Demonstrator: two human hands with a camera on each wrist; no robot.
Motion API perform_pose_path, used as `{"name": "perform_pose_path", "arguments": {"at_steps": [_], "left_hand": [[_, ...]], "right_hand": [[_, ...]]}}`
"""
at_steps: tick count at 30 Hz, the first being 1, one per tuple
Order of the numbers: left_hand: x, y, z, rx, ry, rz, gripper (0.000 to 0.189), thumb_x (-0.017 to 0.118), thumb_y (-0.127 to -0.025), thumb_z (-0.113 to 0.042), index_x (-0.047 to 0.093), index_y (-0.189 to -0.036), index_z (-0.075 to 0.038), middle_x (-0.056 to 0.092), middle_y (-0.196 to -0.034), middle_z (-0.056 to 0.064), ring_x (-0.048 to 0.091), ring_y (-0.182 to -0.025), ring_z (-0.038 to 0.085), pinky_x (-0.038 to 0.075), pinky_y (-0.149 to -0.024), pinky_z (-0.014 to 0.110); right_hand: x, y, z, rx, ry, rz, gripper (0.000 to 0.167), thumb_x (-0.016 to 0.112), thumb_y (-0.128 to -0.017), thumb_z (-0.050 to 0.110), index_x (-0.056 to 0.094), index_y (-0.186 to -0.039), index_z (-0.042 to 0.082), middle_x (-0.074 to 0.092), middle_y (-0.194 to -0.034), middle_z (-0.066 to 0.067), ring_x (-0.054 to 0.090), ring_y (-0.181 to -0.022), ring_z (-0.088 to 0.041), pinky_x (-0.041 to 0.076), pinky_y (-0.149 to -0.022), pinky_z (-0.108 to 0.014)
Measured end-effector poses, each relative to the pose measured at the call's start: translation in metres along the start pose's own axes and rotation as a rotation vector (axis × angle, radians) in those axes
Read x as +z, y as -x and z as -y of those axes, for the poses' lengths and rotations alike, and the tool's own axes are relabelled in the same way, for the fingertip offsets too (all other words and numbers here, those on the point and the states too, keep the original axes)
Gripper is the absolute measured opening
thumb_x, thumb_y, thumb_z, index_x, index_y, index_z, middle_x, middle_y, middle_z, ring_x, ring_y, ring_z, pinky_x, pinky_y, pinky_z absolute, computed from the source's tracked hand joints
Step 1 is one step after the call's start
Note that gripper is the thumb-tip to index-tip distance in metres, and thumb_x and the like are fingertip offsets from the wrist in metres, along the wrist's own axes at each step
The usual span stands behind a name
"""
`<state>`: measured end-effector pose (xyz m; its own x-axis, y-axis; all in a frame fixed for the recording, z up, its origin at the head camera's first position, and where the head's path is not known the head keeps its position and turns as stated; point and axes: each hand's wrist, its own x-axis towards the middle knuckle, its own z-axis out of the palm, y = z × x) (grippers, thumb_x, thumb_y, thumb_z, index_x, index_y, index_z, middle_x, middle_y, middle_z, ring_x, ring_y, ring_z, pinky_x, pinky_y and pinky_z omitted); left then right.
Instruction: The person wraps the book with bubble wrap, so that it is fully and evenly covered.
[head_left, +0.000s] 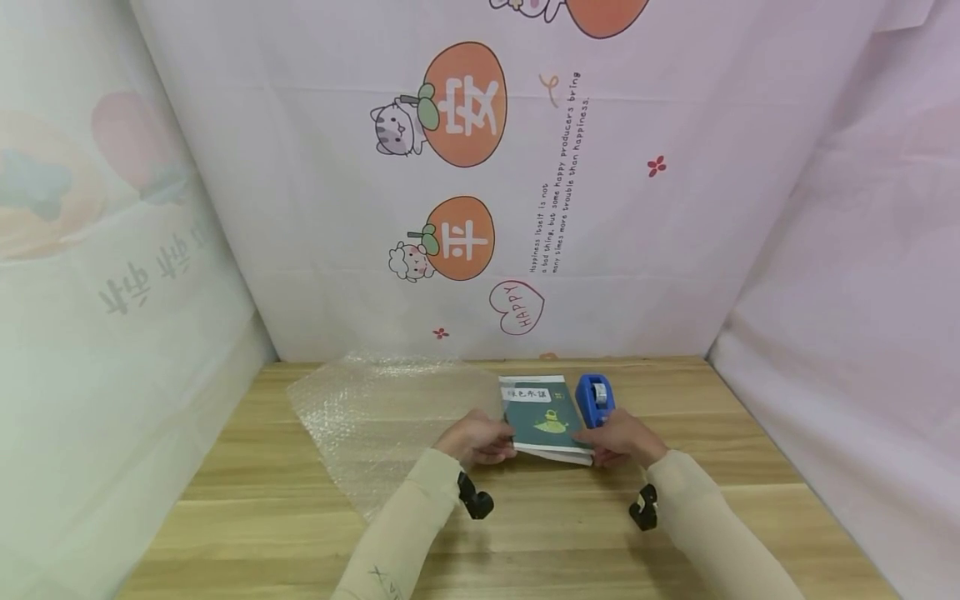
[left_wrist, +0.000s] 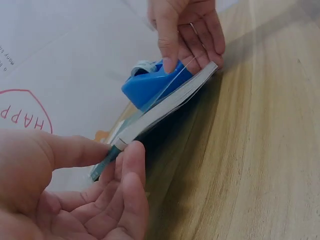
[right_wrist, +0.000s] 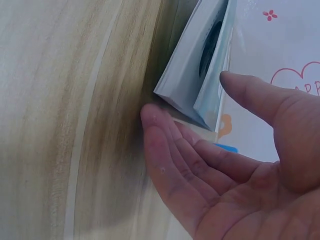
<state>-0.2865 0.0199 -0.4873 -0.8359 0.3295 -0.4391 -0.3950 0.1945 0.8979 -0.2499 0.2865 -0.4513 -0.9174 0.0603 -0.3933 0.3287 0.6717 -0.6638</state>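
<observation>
A dark green book [head_left: 536, 415] with a white title label and a yellow figure on its cover tilts up from the wooden table. My left hand [head_left: 480, 437] pinches its near left corner, thumb on the cover and fingers underneath, as the left wrist view shows. At the near right corner is my right hand [head_left: 621, 437], its thumb [right_wrist: 247, 92] by the cover and its fingers extended along the lower edge. The pages hang a little apart from the cover on that side. A clear bubble wrap sheet [head_left: 390, 417] spreads left of the book.
A blue tape dispenser [head_left: 592, 398] stands right beside the book, behind my right hand. White printed cloth [head_left: 600, 250] hangs at the back and along both sides of the table [head_left: 540, 533]. Each wrist carries a black mount.
</observation>
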Motion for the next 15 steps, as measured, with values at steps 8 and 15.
{"name": "perform_pose_path", "arguments": {"at_steps": [8, 15], "left_hand": [[-0.0001, -0.0009, 0.0000, 0.000, 0.065, 0.010, 0.014, 0.065, -0.099, -0.007, 0.069, -0.086, -0.003, 0.072, -0.075, 0.006, 0.070, -0.065, 0.009, 0.056, -0.059, 0.016], [0.0041, 0.0039, -0.0012, 0.018, 0.001, -0.012, 0.012, 0.067, -0.098, -0.004, 0.072, -0.089, 0.002, 0.073, -0.070, 0.006, 0.069, -0.060, 0.009, 0.056, -0.056, 0.017]], "right_hand": [[0.0033, -0.0026, -0.0019, 0.022, -0.032, 0.010, 0.041, 0.077, -0.096, 0.030, 0.061, -0.102, -0.007, 0.075, -0.082, -0.016, 0.077, -0.070, -0.021, 0.067, -0.074, -0.037], [0.0063, -0.0024, -0.0062, 0.026, -0.007, -0.024, 0.044, 0.080, -0.093, 0.026, 0.058, -0.107, -0.010, 0.073, -0.078, -0.012, 0.069, -0.063, -0.016, 0.064, -0.067, -0.031]]}}
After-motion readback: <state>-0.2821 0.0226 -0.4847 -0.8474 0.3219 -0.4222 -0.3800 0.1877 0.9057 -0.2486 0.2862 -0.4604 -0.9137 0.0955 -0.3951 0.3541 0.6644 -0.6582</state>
